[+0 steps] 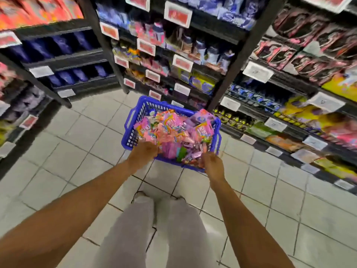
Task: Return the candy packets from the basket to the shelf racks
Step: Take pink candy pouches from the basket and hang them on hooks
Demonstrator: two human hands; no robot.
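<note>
the blue plastic basket (133,130) has lattice walls and a loop handle at each short end; it sits at the centre of the view, just past the person's knees. it is heaped over the rim with candy packets (170,130), mostly pink and lilac, with patches of yellow, green and orange print; the lettering is too blurred to read. the left hand (143,154) is at the basket's near rim at about 7 o'clock, fingers curled over the edge and gripping it. the right hand (212,163) is at the near corner at about 5 o'clock, fingers curled down among the packets at the rim; whether they hold the rim or a packet i cannot tell.

whether the basket rests on the pale tiled floor (81,136) or is lifted off it i cannot tell. dark shelf racks (237,60) run from 9 o'clock round to 3 o'clock, stocked with blue, purple, pink and yellow packs and hung with red and white price tags. the person's grey trousers (135,229) fill 6 o'clock.
</note>
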